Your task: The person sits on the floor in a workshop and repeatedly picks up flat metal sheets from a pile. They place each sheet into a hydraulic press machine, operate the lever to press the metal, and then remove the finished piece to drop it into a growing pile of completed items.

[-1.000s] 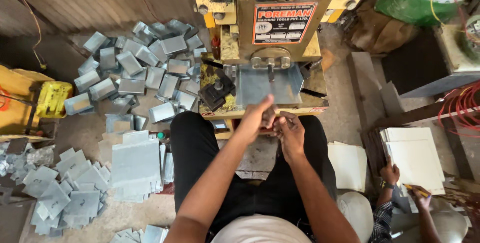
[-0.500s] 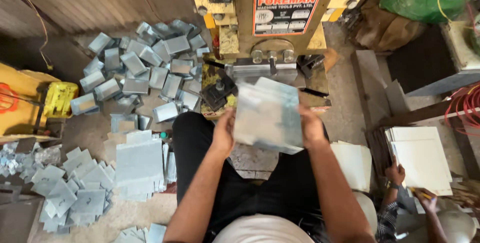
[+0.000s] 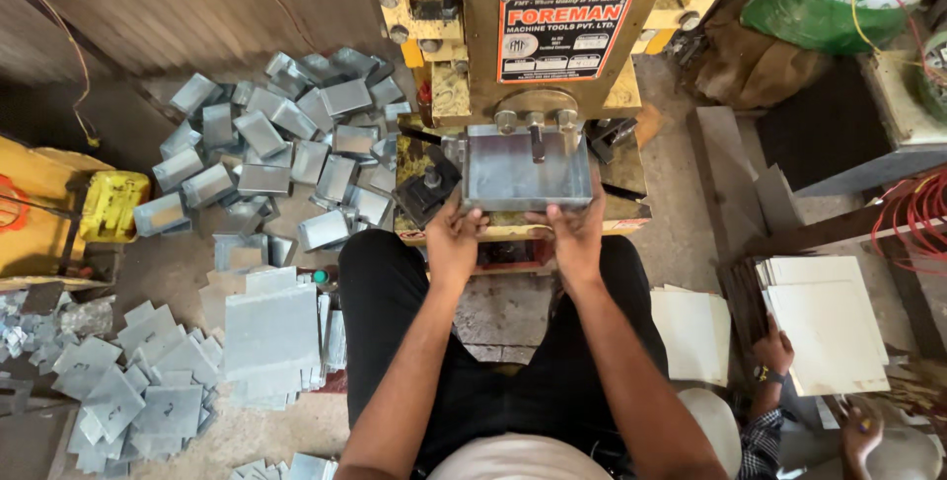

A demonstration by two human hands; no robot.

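I sit facing a yellow press machine (image 3: 552,36). A grey sheet-metal piece with bent-up edges (image 3: 528,169) lies on the press bed under the ram. My left hand (image 3: 456,233) grips its near left corner, and my right hand (image 3: 575,228) grips its near right corner. Both thumbs rest on the piece's front rim. A black die block (image 3: 426,187) sits just left of the piece on the bed.
A heap of formed metal boxes (image 3: 286,145) lies left of the press. Flat metal blanks (image 3: 268,327) are stacked by my left knee, with several cut pieces (image 3: 128,396) further left. Another person's hands (image 3: 774,347) handle pale sheets (image 3: 824,317) at the right.
I held a flat metal sheet up in front of me half a second ago. It now lies on the press bed under the ram, with both hands at its front corners.
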